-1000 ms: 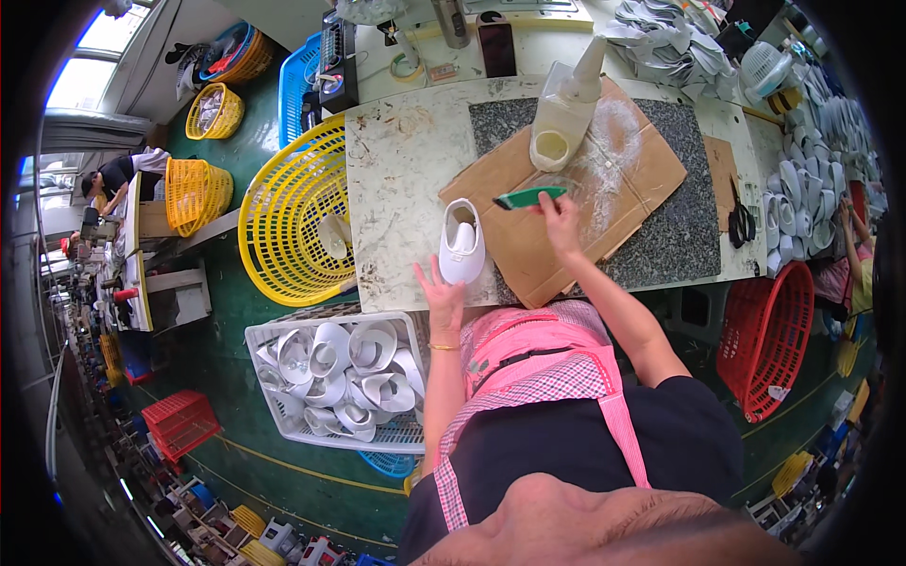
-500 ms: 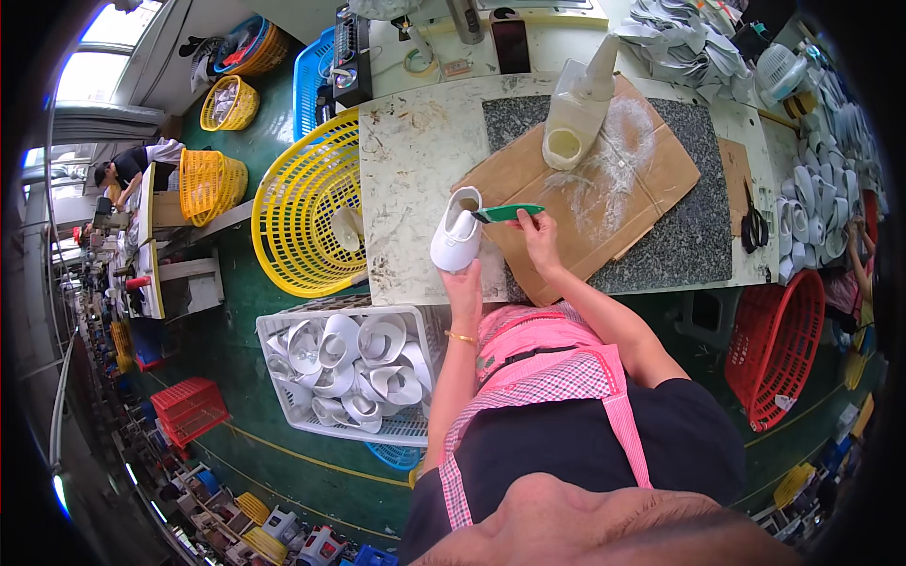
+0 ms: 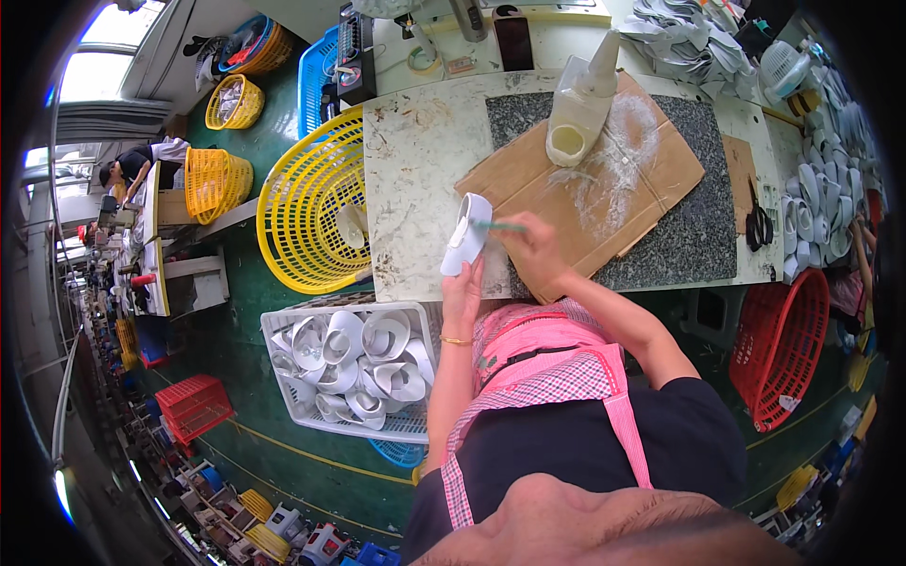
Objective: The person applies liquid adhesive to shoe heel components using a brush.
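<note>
Head view: stained table [image 3: 406, 179], green floor [image 3: 241, 344]

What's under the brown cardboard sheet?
A grey speckled slab shows past several edges of the cardboard, and pale tabletop around its left corner. Its middle hides the rest; can't tell if anything else lies beneath.

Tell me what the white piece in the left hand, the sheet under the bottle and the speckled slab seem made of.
White piece: perhaps synthetic leather, smooth with low sheen.
Brown sheet: matte cardboard, judging by creases.
Speckled slab: maybe granite; its matte grey-black grain could be printed.
</note>
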Motion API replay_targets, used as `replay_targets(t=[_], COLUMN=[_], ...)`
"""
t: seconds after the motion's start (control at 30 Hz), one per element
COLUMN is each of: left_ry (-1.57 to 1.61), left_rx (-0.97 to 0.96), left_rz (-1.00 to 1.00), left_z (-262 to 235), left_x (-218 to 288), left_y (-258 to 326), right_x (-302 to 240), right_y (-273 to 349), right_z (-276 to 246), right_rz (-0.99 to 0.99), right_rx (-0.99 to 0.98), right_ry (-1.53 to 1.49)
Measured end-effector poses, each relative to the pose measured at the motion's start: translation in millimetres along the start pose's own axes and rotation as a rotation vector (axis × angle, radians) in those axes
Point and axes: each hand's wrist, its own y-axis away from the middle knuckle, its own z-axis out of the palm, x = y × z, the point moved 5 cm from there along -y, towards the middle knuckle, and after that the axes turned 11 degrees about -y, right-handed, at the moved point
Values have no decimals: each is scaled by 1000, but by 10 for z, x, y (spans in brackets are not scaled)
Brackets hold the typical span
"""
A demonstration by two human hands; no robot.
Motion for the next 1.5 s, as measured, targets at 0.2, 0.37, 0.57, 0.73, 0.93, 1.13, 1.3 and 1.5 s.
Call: replay_targets(t=[0.2,0.37,0.57,0.73,0.93,1.13,1.3,1.5], left_ry=[31,58,-86,-230,-430,-554,-568,-611], left_rx=[-32,-23,-98,-161,-269,-198,-229,-207], left_rz=[-35,-42,5,45,88,17,-2,-5], left_z=[-9,-44,145,351,685,391,348,204], left_x=[-6,36,177,277,368,222,74,-23], left_y=[34,0,-5,23,59,40,54,16], right_x=[298,362,-119,-420,-156,-193,61,-138], right_y=[-134,-309,10,-30,-175,-353,-315,-250], right_z=[-89,-119,161,226,172,-197,-188,-223], right_rz=[134,164,-67,-200,176,101,208,217], right_rx=[52,221,-204,-325,-47,183,78,107], right_ry=[-74,-267,68,120,-43,-34,-9,-52])
